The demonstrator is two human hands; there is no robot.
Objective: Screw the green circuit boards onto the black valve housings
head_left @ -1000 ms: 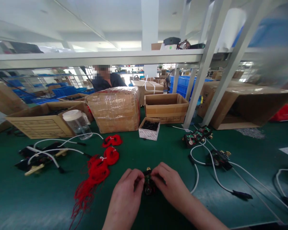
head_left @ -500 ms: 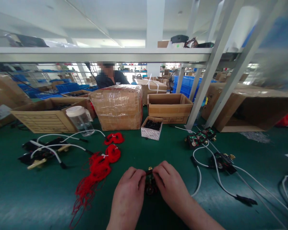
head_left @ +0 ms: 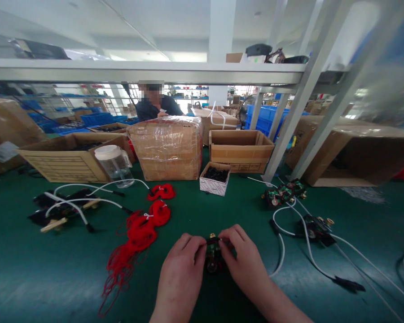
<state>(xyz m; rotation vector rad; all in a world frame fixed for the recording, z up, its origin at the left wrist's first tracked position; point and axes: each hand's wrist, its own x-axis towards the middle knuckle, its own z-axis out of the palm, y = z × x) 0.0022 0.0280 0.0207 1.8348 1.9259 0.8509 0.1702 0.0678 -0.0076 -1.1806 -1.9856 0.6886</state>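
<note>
Head view has a small circuit-board assembly (head_left: 212,265) on the near middle of the green tabletop (head_left: 188,211), between the two hands, and work on it looks partway through rather than finished. A thin black strip (head_left: 213,241) lies across its far end, just short of a brass-coloured fitting (head_left: 212,235); whether it is fastened cannot be told. Two similar board assemblies (head_left: 284,194) lie farther right among white cables (head_left: 306,242), whether complete or waiting is unclear, and no white cable shows on the near one. As for grip, the left hand (head_left: 182,269) has thumb and fingertips drawn together on the strip's left end, with hardly any gap, and the right hand (head_left: 245,258) pinches its right end just as closely (the fingers hide both ends, so the exact contact is hard to see). Red wire bundles (head_left: 141,234) lie to the left, well apart from both hands.
</note>
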